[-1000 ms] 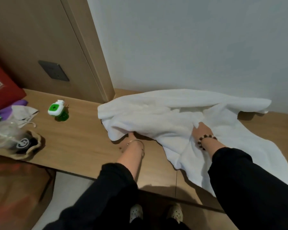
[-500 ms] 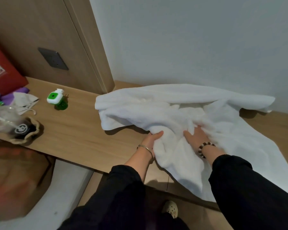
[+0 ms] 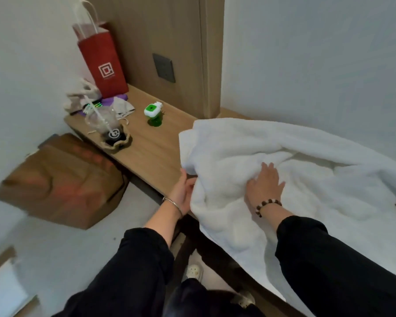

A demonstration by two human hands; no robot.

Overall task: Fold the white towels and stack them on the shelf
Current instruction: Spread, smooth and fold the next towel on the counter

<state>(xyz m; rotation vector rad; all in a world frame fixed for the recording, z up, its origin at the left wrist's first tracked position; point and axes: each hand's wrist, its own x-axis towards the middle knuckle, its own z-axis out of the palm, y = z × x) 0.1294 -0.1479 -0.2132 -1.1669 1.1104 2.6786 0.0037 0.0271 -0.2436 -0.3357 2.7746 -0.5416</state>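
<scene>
White towel (image 3: pixel 272 152) on shelf (image 3: pixel 151 152): left hand (image 3: pixel 183 191) grips edge, right hand (image 3: pixel 264 186) flat (cup (image 3: pixel 92 124) holds straw (image 3: pixel 99 116)).

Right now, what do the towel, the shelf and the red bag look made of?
Towel: soft terry-like cloth, matte and fluffy, bunching in thick folds. Shelf: wood or wood-look laminate, smooth, with faint grain lines. Red bag: probably paper, stiff flat sides with creases, cord-like white handles.

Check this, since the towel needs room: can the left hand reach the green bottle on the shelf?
Probably yes. The left hand grips the edge of the towel, and only bare shelf lies between it and the green bottle.
</scene>
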